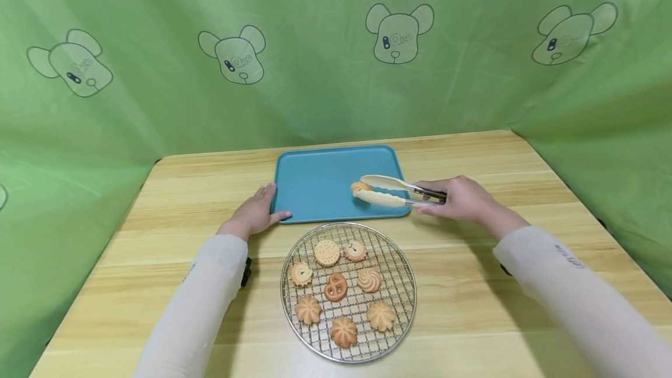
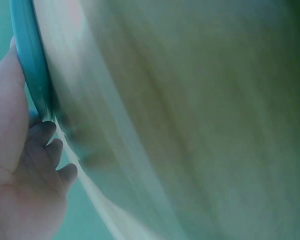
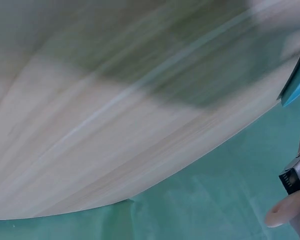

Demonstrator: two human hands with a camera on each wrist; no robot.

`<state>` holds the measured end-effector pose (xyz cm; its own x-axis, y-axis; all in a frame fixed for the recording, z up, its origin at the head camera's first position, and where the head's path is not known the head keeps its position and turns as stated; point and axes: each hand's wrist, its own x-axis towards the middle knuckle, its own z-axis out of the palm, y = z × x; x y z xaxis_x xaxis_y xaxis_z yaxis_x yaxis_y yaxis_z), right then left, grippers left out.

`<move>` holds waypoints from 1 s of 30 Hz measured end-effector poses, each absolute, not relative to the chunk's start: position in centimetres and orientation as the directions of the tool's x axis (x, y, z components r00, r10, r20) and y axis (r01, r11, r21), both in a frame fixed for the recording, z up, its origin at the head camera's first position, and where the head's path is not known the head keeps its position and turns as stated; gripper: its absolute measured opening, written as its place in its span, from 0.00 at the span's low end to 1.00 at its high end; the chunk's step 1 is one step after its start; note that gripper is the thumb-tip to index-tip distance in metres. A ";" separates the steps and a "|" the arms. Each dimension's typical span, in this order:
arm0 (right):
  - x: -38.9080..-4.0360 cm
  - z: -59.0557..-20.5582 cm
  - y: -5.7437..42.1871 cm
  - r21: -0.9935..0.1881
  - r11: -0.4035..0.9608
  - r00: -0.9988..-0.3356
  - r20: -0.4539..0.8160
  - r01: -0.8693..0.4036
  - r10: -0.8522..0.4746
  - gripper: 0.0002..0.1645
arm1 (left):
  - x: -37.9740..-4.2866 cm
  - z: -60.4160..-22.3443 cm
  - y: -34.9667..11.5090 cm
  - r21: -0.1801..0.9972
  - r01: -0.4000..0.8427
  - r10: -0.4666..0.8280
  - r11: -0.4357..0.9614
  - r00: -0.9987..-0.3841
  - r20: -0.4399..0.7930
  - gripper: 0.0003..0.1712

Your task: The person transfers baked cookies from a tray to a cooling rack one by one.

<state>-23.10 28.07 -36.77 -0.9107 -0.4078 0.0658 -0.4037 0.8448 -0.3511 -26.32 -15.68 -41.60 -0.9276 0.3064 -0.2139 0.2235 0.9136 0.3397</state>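
My right hand (image 1: 459,198) grips a pair of tongs (image 1: 385,197) with cream scalloped tips and metal arms. Between the tips is a golden-brown cookie (image 1: 359,186), over the right part of a blue rectangular tray (image 1: 320,182). At the tray's left edge rests my left hand (image 1: 256,212), its fingers laid along the side and the thumb at the front corner. In the left wrist view the fingers (image 2: 52,142) and thumb meet the tray's rim (image 2: 32,55). Only the handle end of the tongs (image 3: 293,175) and a few fingers appear in the right wrist view.
In front of the tray stands a round wire cooling rack (image 1: 401,308) bearing several cookies, among them a pretzel-shaped one (image 1: 336,287) and a swirled one (image 1: 369,280). Everything rests on a wooden table (image 1: 173,220). Green curtains (image 1: 315,92) with bear-head drawings surround it.
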 end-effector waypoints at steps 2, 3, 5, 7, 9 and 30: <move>-22.9 -36.8 28.4 -0.348 0.837 -0.903 0.070 -0.421 -0.425 0.41 | -26.3 -41.6 -15.7 0.342 0.225 0.308 0.912 -0.928 -0.211 0.53; -22.8 -36.8 28.6 -0.348 0.833 -0.898 0.072 -0.430 -0.434 0.41 | -26.3 -41.6 -15.7 0.342 0.226 0.309 0.912 -0.928 -0.210 0.53; -22.6 -36.8 28.9 -0.353 0.823 -0.890 0.074 -0.446 -0.450 0.41 | -26.3 -41.6 -15.7 0.343 0.230 0.312 0.911 -0.927 -0.206 0.53; -22.3 -36.8 29.2 -0.357 0.816 -0.884 0.073 -0.455 -0.461 0.41 | -26.3 -41.6 -15.8 0.342 0.230 0.312 0.911 -0.928 -0.206 0.53; -22.0 -36.7 29.5 -0.365 0.809 -0.880 0.073 -0.461 -0.469 0.40 | -26.4 -41.6 -15.8 0.342 0.236 0.316 0.909 -0.928 -0.200 0.53; -19.6 -36.4 30.7 -0.344 0.711 -0.780 0.119 -0.613 -0.614 0.37 | -26.4 -41.9 -15.8 0.345 0.232 0.313 0.909 -0.928 -0.202 0.53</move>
